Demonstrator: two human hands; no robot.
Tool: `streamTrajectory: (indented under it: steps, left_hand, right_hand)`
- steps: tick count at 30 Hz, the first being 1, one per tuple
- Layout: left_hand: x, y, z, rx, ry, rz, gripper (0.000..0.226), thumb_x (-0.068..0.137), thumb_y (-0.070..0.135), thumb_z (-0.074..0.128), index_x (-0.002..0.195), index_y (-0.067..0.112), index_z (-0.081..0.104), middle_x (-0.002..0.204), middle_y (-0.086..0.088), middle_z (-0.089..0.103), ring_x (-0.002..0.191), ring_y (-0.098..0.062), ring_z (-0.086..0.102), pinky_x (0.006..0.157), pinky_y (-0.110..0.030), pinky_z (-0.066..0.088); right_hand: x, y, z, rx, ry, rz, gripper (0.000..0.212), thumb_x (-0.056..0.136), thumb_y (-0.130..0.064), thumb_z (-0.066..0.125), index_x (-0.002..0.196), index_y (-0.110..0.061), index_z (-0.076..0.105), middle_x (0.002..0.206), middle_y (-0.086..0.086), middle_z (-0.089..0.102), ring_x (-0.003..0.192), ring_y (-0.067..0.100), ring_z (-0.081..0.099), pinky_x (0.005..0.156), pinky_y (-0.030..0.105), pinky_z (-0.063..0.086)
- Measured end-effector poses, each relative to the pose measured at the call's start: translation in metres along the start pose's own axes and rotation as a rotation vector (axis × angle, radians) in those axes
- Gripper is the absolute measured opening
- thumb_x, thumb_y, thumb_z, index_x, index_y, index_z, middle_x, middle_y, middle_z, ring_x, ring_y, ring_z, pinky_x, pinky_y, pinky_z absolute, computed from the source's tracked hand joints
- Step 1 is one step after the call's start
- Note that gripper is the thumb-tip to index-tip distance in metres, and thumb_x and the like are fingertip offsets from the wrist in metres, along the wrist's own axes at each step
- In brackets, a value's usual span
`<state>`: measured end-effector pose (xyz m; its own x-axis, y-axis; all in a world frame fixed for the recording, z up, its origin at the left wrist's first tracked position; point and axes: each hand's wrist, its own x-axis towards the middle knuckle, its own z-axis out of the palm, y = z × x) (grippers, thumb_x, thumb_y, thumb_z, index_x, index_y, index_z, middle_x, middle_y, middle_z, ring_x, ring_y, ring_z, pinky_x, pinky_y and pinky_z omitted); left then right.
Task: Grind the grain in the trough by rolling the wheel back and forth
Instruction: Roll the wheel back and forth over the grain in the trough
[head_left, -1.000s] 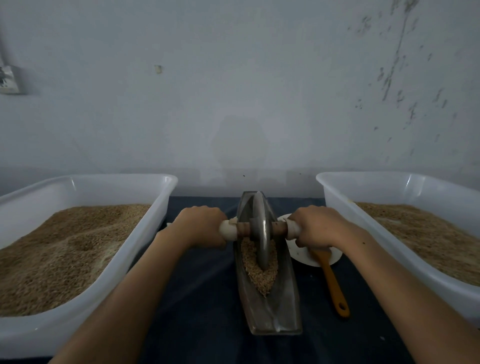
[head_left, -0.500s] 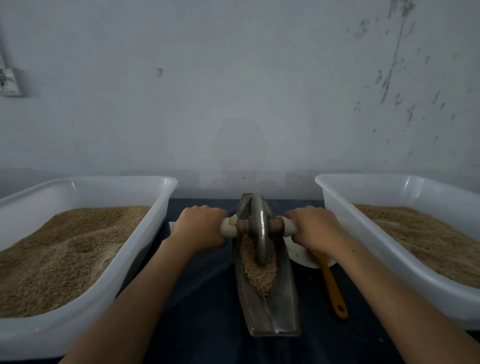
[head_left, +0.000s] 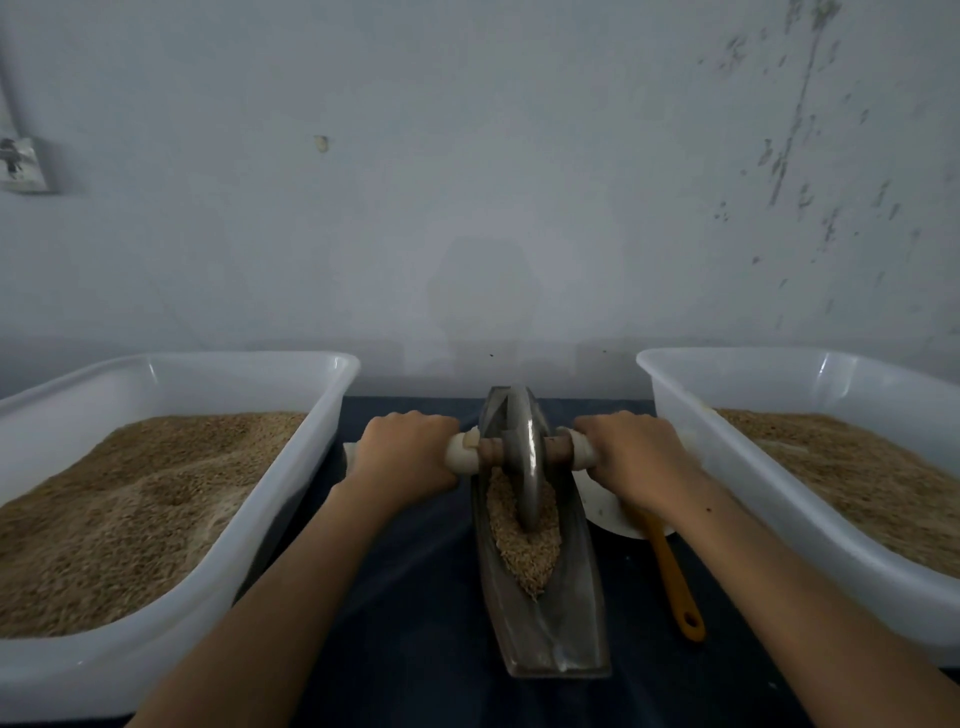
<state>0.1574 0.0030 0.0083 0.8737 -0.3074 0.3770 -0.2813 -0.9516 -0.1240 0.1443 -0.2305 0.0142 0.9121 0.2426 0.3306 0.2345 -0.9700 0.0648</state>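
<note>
A long dark metal trough (head_left: 550, 634) lies lengthwise on the dark cloth in front of me, holding a bed of tan grain (head_left: 524, 551). A grey metal wheel (head_left: 527, 462) stands upright in the grain toward the trough's far end, on a wooden axle with pale handle ends. My left hand (head_left: 408, 452) grips the left handle. My right hand (head_left: 631, 457) grips the right handle. Both sets of fingers are curled over the handles, hiding most of them.
A white plastic tub (head_left: 291, 499) of grain stands to the left, another white tub (head_left: 691, 447) of grain to the right. A white dish (head_left: 605, 512) and an orange-handled tool (head_left: 675, 582) lie right of the trough. A grey wall rises just behind.
Both hands have pushed the wheel a little farther away along the trough, toward its far end. The grain bed nearer me is more exposed.
</note>
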Motion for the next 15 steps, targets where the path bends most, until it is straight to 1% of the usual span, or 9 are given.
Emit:
streamTrajectory:
  steps: [1, 3, 6, 8, 10, 13, 15]
  left_hand:
    - [0.0, 0.0, 0.001, 0.008, 0.026, -0.001, 0.02, 0.08, 0.043, 0.061, 0.09, 0.028, 0.054, 0.09, 0.006, 0.063, 0.085, -0.018, 0.061, 0.065, -0.029, 0.036]
    - [0.001, 0.0, 0.001, -0.002, 0.017, 0.002, 0.02, 0.08, 0.043, 0.061, 0.092, 0.028, 0.055, 0.091, 0.005, 0.064, 0.085, -0.017, 0.061, 0.065, -0.029, 0.037]
    - [0.001, -0.002, -0.003, -0.04, -0.105, 0.02, 0.018, 0.079, 0.042, 0.063, 0.088, 0.029, 0.053, 0.09, 0.006, 0.063, 0.082, -0.015, 0.059, 0.068, -0.029, 0.039]
    - [0.002, -0.004, -0.008, -0.081, -0.223, 0.032, 0.02, 0.077, 0.041, 0.066, 0.085, 0.031, 0.051, 0.085, 0.008, 0.059, 0.078, -0.013, 0.054, 0.068, -0.028, 0.038]
    - [0.003, -0.004, -0.011, -0.111, -0.314, 0.039, 0.023, 0.075, 0.04, 0.069, 0.085, 0.033, 0.05, 0.082, 0.01, 0.055, 0.076, -0.011, 0.051, 0.068, -0.028, 0.038]
    - [0.004, -0.005, -0.014, -0.121, -0.345, 0.042, 0.025, 0.073, 0.04, 0.071, 0.086, 0.033, 0.05, 0.081, 0.01, 0.055, 0.077, -0.013, 0.052, 0.069, -0.029, 0.039]
    - [0.003, -0.004, -0.013, -0.113, -0.318, 0.045, 0.024, 0.074, 0.04, 0.07, 0.085, 0.034, 0.05, 0.079, 0.011, 0.053, 0.075, -0.011, 0.051, 0.068, -0.028, 0.038]
  right_hand:
    - [0.0, 0.0, 0.001, 0.008, -0.001, 0.006, 0.016, 0.089, -0.02, 0.054, 0.082, -0.031, 0.045, 0.085, -0.007, 0.058, 0.078, 0.017, 0.052, 0.073, 0.031, 0.042]
    - [0.001, 0.0, 0.0, 0.009, -0.018, 0.002, 0.015, 0.089, -0.02, 0.054, 0.083, -0.031, 0.046, 0.086, -0.006, 0.059, 0.08, 0.016, 0.054, 0.075, 0.032, 0.045]
    - [0.002, 0.001, -0.006, -0.018, -0.088, -0.021, 0.012, 0.087, -0.02, 0.056, 0.088, -0.03, 0.051, 0.091, -0.004, 0.062, 0.084, 0.017, 0.057, 0.075, 0.032, 0.046]
    - [0.003, 0.001, -0.011, -0.04, -0.175, -0.027, 0.013, 0.085, -0.021, 0.059, 0.095, -0.03, 0.056, 0.087, -0.005, 0.059, 0.081, 0.017, 0.056, 0.072, 0.03, 0.044]
    - [0.004, 0.002, -0.017, -0.048, -0.265, -0.028, 0.014, 0.083, -0.022, 0.061, 0.091, -0.03, 0.053, 0.079, -0.007, 0.053, 0.075, 0.015, 0.053, 0.066, 0.029, 0.041]
    - [0.005, 0.003, -0.021, -0.031, -0.357, -0.025, 0.021, 0.082, -0.023, 0.065, 0.082, -0.032, 0.046, 0.071, -0.008, 0.05, 0.064, 0.009, 0.049, 0.054, 0.025, 0.034]
    - [0.004, 0.003, -0.02, -0.034, -0.329, -0.021, 0.018, 0.082, -0.023, 0.064, 0.083, -0.032, 0.049, 0.071, -0.009, 0.05, 0.064, 0.009, 0.049, 0.056, 0.025, 0.035]
